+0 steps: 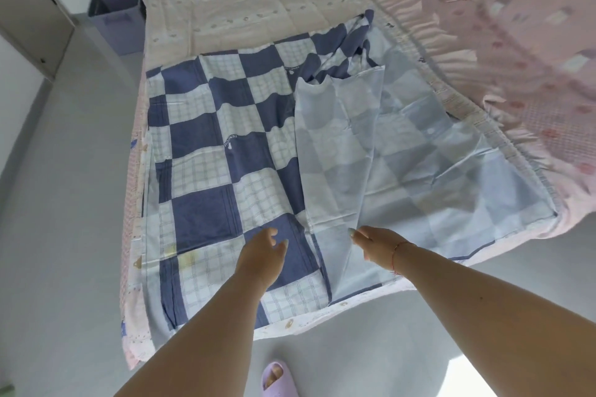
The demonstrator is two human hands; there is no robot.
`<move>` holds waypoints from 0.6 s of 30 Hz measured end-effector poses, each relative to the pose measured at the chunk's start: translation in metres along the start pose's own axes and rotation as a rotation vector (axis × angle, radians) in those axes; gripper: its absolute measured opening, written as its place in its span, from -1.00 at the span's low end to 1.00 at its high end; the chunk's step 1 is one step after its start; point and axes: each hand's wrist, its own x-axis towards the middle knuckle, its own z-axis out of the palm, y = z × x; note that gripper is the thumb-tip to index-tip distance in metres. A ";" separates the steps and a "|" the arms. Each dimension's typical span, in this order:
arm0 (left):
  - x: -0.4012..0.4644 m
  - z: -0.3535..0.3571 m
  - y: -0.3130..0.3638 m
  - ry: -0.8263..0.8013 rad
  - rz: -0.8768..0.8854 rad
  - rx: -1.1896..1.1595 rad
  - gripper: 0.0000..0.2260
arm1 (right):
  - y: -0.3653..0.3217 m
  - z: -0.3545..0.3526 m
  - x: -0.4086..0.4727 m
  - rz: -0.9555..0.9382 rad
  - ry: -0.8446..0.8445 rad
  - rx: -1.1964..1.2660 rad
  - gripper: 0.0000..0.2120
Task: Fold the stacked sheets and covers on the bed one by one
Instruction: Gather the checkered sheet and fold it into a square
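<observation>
Both forearms reach in from the near edge: my left hand (pixel 263 255) hovers loose and empty over the checked sheet (pixel 206 151), while my right hand (pixel 375 243) touches the flipped-over pale flap (pixel 403 155), grip unclear. That fold runs straight away from my fingers up the bed (pixel 242 6), closest to the right hand.

Purple bin (pixel 117 18), lilac slipper (pixel 277 379), grey floor (pixel 64 203)
</observation>
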 end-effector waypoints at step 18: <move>0.225 0.012 0.112 -0.085 -0.004 -0.043 -0.59 | 0.003 -0.098 0.171 0.082 0.168 0.708 -0.51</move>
